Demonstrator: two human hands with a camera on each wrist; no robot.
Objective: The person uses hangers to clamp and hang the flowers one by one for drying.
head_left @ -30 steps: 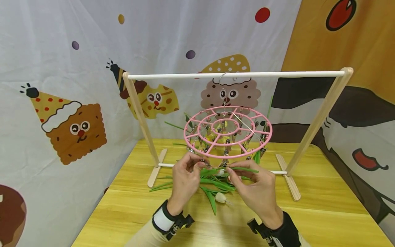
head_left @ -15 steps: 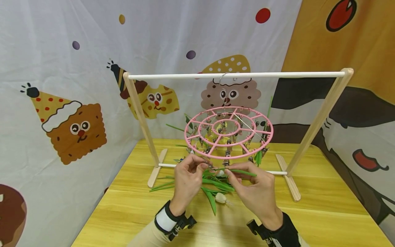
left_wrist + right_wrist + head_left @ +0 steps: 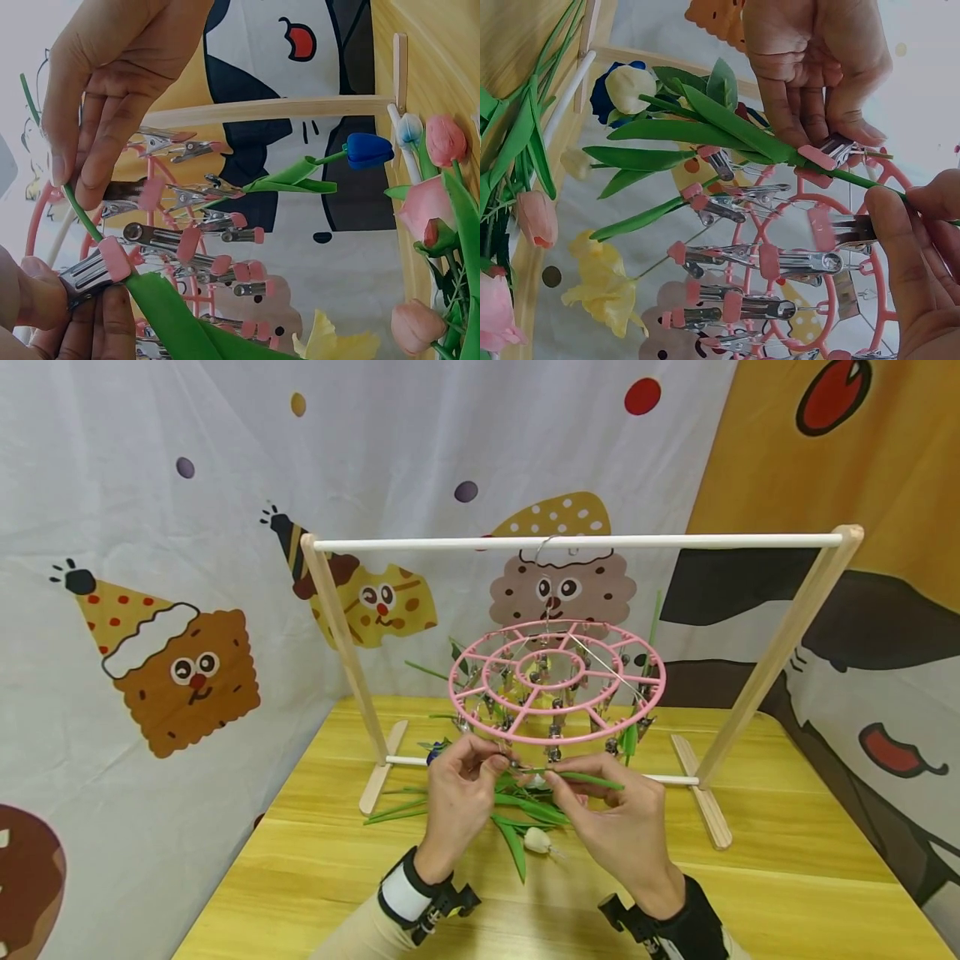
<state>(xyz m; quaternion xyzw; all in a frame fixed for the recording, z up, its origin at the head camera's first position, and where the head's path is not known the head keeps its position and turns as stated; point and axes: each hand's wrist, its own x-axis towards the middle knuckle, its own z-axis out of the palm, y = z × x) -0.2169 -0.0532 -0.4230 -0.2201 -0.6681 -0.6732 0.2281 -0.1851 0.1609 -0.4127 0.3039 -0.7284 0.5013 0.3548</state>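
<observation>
Just below the near rim of a pink round hanger, I am watching the left hand pinching a metal clip between its thumb and curled fingers. A green stem is passing between the clip's pink tips. Close beside it, the right hand is pinching the same stem between thumb and fingers, on the side away from the green leaves. From my right wrist view I am seeing those leaves fanning out past the clip, with a white tulip head showing near their far end. Other clips are dangling from the hanger, which is hanging from the white crossbar of a wooden stand on the counter. A blue tulip is hanging below the clips, and beneath the hands a white flower is lying on the counter beside loose greenery.
</observation>
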